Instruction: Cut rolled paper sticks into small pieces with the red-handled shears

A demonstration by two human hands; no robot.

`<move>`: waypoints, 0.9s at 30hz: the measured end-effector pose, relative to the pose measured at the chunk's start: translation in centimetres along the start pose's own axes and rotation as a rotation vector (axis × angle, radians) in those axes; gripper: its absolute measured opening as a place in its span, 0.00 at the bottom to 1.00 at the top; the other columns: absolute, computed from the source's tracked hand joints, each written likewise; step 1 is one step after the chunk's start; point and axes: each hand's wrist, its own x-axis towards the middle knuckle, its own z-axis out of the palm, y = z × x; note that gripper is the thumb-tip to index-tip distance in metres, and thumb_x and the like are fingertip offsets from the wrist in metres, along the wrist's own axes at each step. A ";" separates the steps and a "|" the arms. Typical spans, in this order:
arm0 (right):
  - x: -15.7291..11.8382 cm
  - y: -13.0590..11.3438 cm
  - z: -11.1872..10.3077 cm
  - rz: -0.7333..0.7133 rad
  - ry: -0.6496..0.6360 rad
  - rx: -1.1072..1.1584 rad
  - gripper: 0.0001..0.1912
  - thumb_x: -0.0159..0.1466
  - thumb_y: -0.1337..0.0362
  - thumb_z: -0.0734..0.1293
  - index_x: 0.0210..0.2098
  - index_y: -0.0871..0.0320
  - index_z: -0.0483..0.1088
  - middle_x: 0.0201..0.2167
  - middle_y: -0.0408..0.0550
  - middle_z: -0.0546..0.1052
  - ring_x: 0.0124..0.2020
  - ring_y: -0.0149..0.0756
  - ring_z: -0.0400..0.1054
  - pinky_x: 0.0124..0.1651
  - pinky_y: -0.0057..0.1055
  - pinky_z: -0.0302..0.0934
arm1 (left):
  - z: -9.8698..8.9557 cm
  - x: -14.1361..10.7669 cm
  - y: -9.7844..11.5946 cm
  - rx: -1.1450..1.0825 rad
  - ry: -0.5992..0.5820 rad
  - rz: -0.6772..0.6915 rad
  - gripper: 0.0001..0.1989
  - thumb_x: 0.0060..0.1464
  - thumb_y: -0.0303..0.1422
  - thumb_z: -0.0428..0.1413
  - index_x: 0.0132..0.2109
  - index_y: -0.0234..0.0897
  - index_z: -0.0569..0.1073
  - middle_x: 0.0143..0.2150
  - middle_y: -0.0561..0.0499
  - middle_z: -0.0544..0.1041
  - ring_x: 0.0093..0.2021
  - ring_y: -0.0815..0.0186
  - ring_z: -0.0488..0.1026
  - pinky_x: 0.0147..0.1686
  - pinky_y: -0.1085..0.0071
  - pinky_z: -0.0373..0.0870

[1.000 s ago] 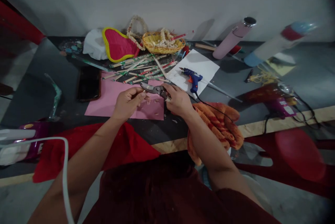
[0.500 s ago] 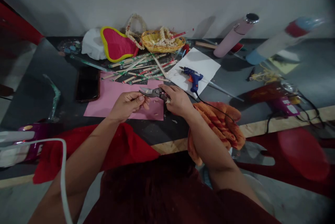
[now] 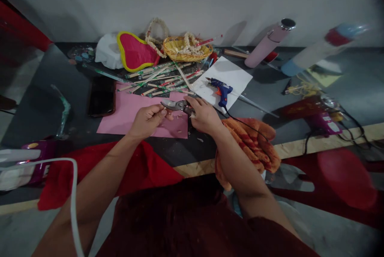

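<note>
My right hand (image 3: 206,116) is wrapped round the handles of a pair of pruning shears (image 3: 177,105), whose blades point left. Close to the blade tips, my left hand (image 3: 149,120) is closed in a pinch; what it holds is too small to make out. Both hands are above a pink sheet of paper (image 3: 120,121) with a few small pale bits on it. Just beyond the shears lies a pile of wrapped chopsticks (image 3: 159,79).
A blue glue gun (image 3: 221,89) rests on white paper (image 3: 237,73) at the right, its cord crossing an orange towel (image 3: 249,141). A phone (image 3: 102,96) lies left. Behind stand a yellow basket (image 3: 187,53), a pink-and-yellow shape (image 3: 136,53) and a pink flask (image 3: 267,47).
The shears' blades sit closer together now than before. My left fingers have shifted slightly at the blade tips; my right hand keeps its grip in nearly the same place.
</note>
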 end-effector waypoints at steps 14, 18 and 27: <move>-0.3 -0.4 -0.6 0.000 0.000 0.035 0.23 0.63 0.67 0.57 0.58 0.55 0.62 0.47 0.52 0.74 0.46 0.43 0.68 0.48 0.35 0.60 | -0.3 -0.1 0.2 -0.393 -0.104 -0.161 0.16 0.51 0.41 0.60 0.38 0.30 0.77 0.27 0.44 0.79 0.15 0.80 0.53 0.15 0.78 0.48; -0.1 0.4 -0.4 -0.054 0.027 0.086 0.27 0.62 0.66 0.60 0.61 0.58 0.58 0.54 0.53 0.71 0.53 0.44 0.64 0.54 0.38 0.59 | 0.1 0.0 0.0 -0.457 -0.104 -0.175 0.17 0.46 0.42 0.63 0.33 0.30 0.76 0.24 0.45 0.78 0.14 0.80 0.53 0.15 0.78 0.46; 0.0 1.7 -1.2 -0.059 0.056 0.131 0.29 0.62 0.64 0.61 0.63 0.54 0.56 0.56 0.51 0.69 0.56 0.43 0.62 0.57 0.41 0.58 | -1.9 -0.2 0.1 -0.643 -0.091 -0.101 0.13 0.46 0.42 0.63 0.29 0.36 0.75 0.16 0.52 0.71 0.13 0.78 0.52 0.14 0.78 0.42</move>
